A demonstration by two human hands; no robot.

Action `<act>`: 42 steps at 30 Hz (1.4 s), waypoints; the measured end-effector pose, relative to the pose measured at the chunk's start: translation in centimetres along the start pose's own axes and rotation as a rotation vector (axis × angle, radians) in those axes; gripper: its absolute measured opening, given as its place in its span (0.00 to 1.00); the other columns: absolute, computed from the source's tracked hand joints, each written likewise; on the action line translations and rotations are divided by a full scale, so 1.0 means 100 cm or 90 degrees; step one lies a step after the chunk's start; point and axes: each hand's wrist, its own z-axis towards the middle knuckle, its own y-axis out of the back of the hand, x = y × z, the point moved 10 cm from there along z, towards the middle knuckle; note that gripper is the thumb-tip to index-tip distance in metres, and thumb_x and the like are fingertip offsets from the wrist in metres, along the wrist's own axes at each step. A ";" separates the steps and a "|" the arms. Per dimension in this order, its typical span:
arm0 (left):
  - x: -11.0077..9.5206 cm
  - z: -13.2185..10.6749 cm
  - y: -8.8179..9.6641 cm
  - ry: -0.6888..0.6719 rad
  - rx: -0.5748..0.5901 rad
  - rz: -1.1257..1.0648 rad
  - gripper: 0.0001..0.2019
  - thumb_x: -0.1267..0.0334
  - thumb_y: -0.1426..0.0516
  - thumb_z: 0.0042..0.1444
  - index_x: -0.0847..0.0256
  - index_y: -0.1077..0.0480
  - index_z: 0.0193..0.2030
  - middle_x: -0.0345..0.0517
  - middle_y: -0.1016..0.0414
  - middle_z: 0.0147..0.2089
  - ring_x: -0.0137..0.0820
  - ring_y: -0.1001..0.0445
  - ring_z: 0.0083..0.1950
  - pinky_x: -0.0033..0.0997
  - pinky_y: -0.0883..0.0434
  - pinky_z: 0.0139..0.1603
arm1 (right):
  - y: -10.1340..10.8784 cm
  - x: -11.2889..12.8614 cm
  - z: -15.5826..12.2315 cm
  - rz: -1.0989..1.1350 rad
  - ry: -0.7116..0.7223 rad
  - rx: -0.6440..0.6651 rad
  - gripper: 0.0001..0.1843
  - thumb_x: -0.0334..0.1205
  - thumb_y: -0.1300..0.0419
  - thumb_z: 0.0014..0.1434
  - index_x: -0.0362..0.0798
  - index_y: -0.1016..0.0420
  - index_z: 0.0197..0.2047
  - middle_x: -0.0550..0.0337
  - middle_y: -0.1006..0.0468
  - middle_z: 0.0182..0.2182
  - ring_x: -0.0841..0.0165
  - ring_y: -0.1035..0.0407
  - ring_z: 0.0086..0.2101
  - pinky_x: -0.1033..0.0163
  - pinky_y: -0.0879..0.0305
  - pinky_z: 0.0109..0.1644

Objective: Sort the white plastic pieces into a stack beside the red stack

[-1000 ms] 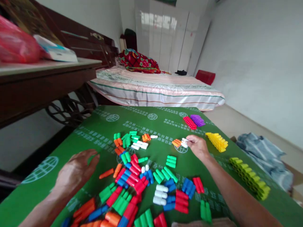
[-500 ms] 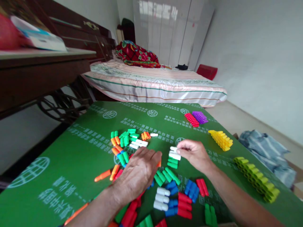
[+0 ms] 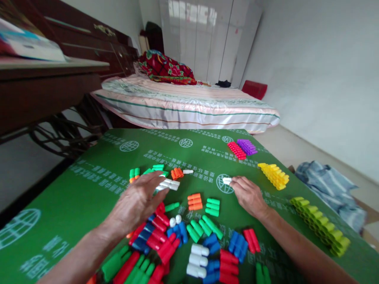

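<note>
My right hand pinches white bullet-shaped plastic pieces at its fingertips, over a globe print on the green board. How many it holds is partly hidden. My left hand hovers with fingers stretched and thumb apart, beside a small row of white pieces; nothing shows in its grasp. Between the hands lie three orange pieces side by side and a short row of green pieces. Nearer me are longer green pieces and white pieces. My left hand and forearm hide some pieces.
Red and blue pieces pile up at the front of the green board. Joined blocks of yellow, lime, red and purple pieces sit along the right. A bed stands beyond.
My left hand has moved left, uncovering the orange pieces. My right hand, with white pieces, has moved right, away from the green row. The view has shifted slightly.
</note>
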 end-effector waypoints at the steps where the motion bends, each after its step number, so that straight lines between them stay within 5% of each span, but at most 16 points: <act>1: 0.029 0.001 0.005 0.080 -0.008 0.019 0.27 0.44 0.57 0.58 0.60 0.31 0.53 0.47 0.31 0.61 0.34 0.34 0.61 0.34 0.37 0.63 | 0.002 0.001 -0.003 0.001 -0.009 0.008 0.14 0.31 0.51 0.65 0.46 0.24 0.43 0.51 0.22 0.42 0.65 0.30 0.44 0.60 0.33 0.52; 6: 0.134 -0.005 0.024 0.313 -0.046 0.093 0.36 0.47 0.64 0.54 0.74 0.35 0.55 0.64 0.37 0.62 0.45 0.40 0.65 0.47 0.41 0.66 | -0.013 -0.016 0.003 -0.095 -0.205 0.163 0.14 0.45 0.43 0.63 0.47 0.24 0.46 0.51 0.22 0.39 0.62 0.29 0.39 0.59 0.31 0.45; 11: 0.179 -0.014 0.012 0.453 0.004 0.127 0.39 0.45 0.63 0.53 0.77 0.37 0.57 0.70 0.44 0.66 0.58 0.46 0.67 0.55 0.42 0.64 | -0.038 -0.018 0.019 -0.114 -0.307 0.342 0.12 0.44 0.44 0.63 0.49 0.23 0.45 0.53 0.22 0.40 0.62 0.29 0.41 0.62 0.35 0.45; 18: 0.173 -0.014 -0.005 0.486 0.057 0.171 0.38 0.45 0.70 0.57 0.72 0.41 0.60 0.66 0.44 0.65 0.55 0.47 0.66 0.57 0.44 0.63 | -0.056 -0.043 0.030 -0.079 -0.359 0.362 0.14 0.44 0.47 0.65 0.51 0.25 0.49 0.55 0.24 0.44 0.64 0.31 0.46 0.65 0.37 0.45; 32: 0.174 -0.019 -0.006 0.497 0.079 0.212 0.39 0.45 0.74 0.56 0.69 0.43 0.60 0.63 0.45 0.65 0.53 0.48 0.66 0.55 0.46 0.64 | -0.110 -0.099 0.083 -0.044 -0.400 0.355 0.14 0.45 0.46 0.63 0.53 0.25 0.48 0.57 0.24 0.46 0.66 0.29 0.44 0.66 0.38 0.41; 42: 0.170 -0.018 -0.003 0.502 0.076 0.200 0.37 0.46 0.73 0.57 0.69 0.43 0.60 0.62 0.44 0.66 0.52 0.48 0.67 0.54 0.46 0.65 | -0.110 -0.107 0.089 -0.079 -0.412 0.347 0.14 0.48 0.46 0.64 0.51 0.24 0.45 0.56 0.24 0.46 0.66 0.28 0.44 0.65 0.37 0.41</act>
